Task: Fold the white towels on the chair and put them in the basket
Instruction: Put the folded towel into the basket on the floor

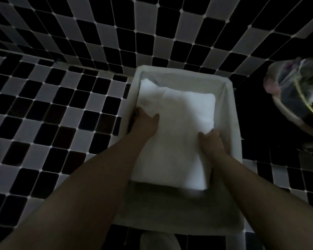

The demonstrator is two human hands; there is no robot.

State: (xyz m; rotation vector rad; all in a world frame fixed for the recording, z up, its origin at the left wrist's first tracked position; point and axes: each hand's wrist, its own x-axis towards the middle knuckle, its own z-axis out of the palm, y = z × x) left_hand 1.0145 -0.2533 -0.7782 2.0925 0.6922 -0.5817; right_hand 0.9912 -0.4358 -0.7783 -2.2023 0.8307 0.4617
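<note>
Head view looks straight down into a pale fabric-lined basket (229, 112) standing on a black-and-white checkered tile floor (49, 109). A folded white towel (177, 134) lies inside it — on top of more white cloth that peeks out at the far left corner. Both hands are on the towel's sides: the left hand (145, 121) grips the left edge, thumb on top and fingers tucked down beside the basket wall; the right hand (212, 143) holds the right edge, thumb on top, fingers curled over it. At the right edge sits a round bin with a clear plastic liner (294, 91) — its contents are too blurred to name.
</note>
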